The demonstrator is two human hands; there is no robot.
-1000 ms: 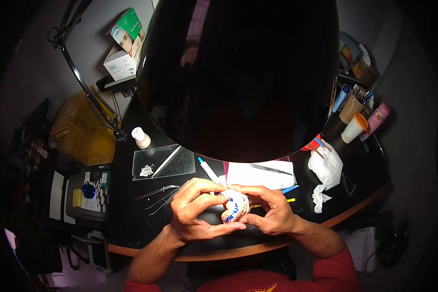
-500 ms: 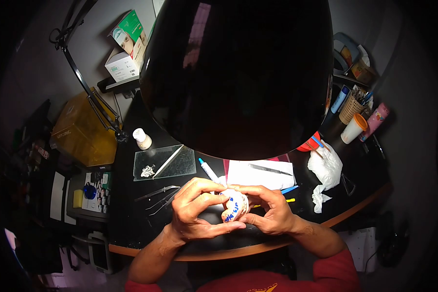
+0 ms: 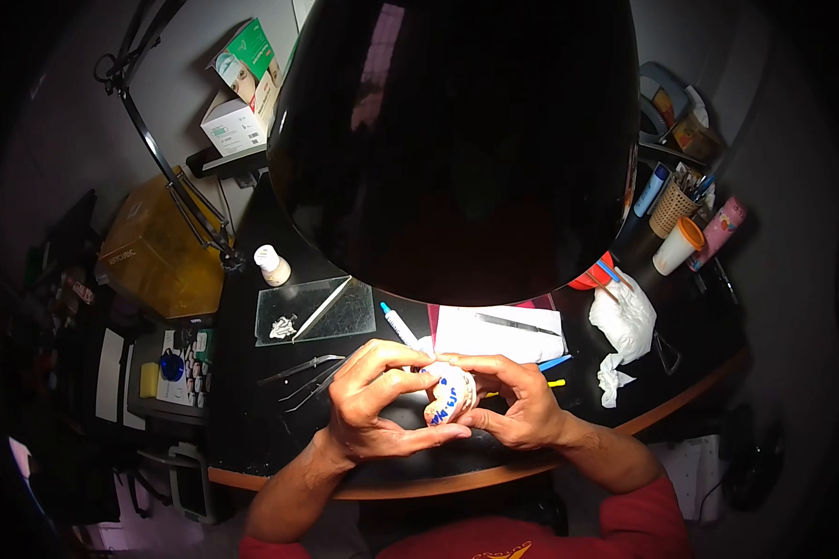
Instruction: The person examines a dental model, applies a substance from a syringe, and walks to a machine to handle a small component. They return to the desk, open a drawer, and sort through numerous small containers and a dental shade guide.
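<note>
A cream-coloured model with blue handwriting [image 3: 449,395], which looks like a dental cast, is held up over the front of the black desk. My left hand [image 3: 375,401] grips its left side, thumb below and fingers above. On its right side my right hand [image 3: 515,402] holds it between thumb and fingers. Behind the hands lie a white sheet [image 3: 522,343] with a dark-bladed tool [image 3: 513,324] on it and a blue-capped tube [image 3: 399,326]. Metal tweezers [image 3: 303,370] rest left of my left hand.
A large black lamp or shade [image 3: 457,158] hangs over the desk's back. To the left are a glass slab [image 3: 354,321] and a white-capped bottle [image 3: 272,266]. Crumpled tissue [image 3: 625,321], an orange-rimmed cup [image 3: 679,246] and a pen holder [image 3: 673,211] stand right.
</note>
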